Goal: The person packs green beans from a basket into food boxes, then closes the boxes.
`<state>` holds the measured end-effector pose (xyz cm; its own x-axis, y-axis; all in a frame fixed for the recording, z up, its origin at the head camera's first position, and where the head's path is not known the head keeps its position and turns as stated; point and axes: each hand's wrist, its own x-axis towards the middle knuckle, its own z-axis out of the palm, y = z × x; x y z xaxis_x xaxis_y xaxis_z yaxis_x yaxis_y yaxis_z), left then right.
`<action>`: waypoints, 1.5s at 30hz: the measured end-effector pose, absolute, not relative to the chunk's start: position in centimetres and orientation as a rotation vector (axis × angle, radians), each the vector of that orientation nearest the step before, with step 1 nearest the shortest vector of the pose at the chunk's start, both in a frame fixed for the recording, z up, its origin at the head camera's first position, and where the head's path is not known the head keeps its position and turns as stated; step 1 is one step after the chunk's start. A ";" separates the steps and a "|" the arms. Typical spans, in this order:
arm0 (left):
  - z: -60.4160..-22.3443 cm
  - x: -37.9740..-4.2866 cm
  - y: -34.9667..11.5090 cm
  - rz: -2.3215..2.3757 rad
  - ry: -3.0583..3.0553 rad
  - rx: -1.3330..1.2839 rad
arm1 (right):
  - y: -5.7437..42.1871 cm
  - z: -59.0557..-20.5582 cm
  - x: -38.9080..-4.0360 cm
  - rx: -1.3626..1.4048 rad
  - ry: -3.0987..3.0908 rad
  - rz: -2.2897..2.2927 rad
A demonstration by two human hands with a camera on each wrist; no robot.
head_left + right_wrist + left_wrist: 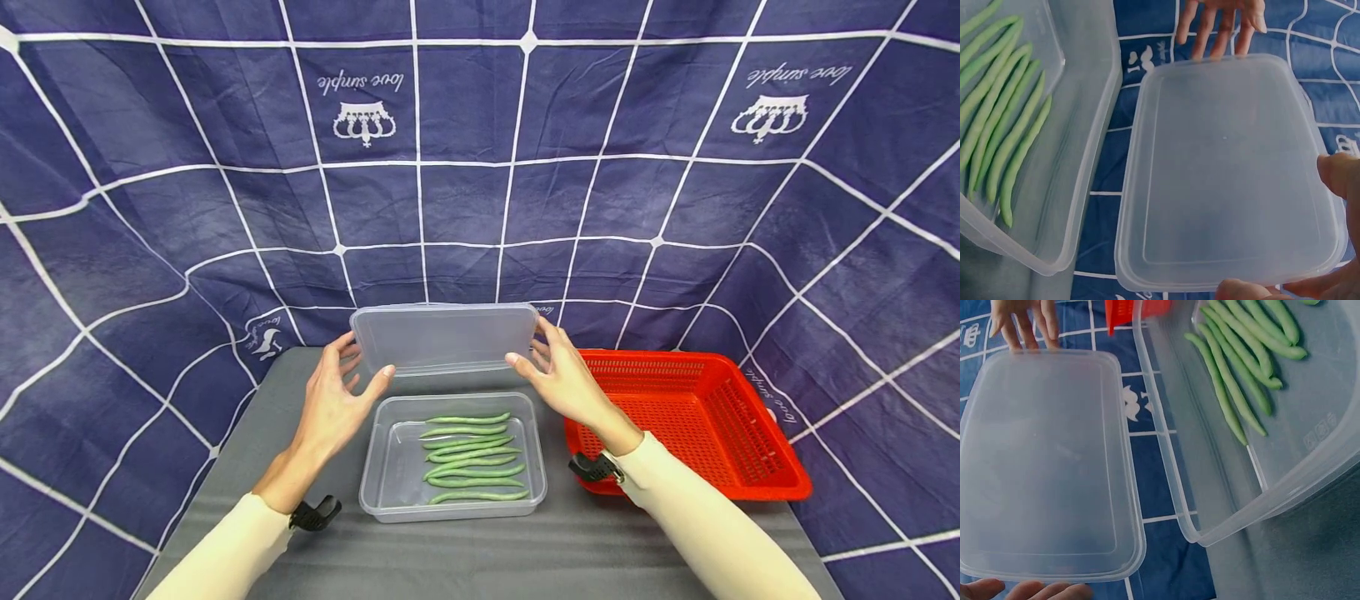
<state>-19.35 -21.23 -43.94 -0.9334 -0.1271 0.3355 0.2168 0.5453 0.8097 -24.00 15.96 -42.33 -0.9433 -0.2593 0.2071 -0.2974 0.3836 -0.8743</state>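
Note:
A translucent plastic lid [444, 337] is held up on edge, tilted, behind the open box. My left hand [335, 400] holds its left end, with the thumb near the lower corner and the other fingers along the side. At the opposite end my right hand [561, 375] grips the lid, its thumb in front of the lower right corner. In the right wrist view, fingers touch both short edges of the lid [1229, 169]. Below stands a clear plastic box [390, 504] with several green beans [468, 458] lying side by side in it.
A red perforated basket [750, 417] stands to the right, partly behind my right forearm. Box and basket rest on a grey surface [465, 558]. A blue cloth with white grid lines [480, 200] hangs behind and at both sides.

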 end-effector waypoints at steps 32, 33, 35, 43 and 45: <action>-46.3 -14.0 -22.1 -1.204 -2.492 -0.050 | 18.9 -45.9 -18.5 0.559 -2.622 1.554; -46.4 -13.9 -22.2 -1.208 -2.492 -0.060 | 19.0 -46.0 -18.4 0.572 -2.615 1.546; -46.7 -13.7 -22.2 -1.214 -2.488 -0.080 | 19.1 -46.2 -18.1 0.604 -2.609 1.525; -47.5 -12.9 -22.6 -1.220 -2.500 -0.102 | 19.4 -46.9 -17.1 0.709 -2.640 1.521; -47.7 -12.7 -22.6 -1.217 -2.493 -0.127 | 19.5 -47.0 -17.0 0.709 -2.666 1.496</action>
<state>-12.68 -22.64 -47.74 -0.9302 -0.0766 0.3589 0.2358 0.6244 0.7446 -16.96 19.49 -47.00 -0.8979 -0.3824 0.2183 -0.3855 0.4434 -0.8092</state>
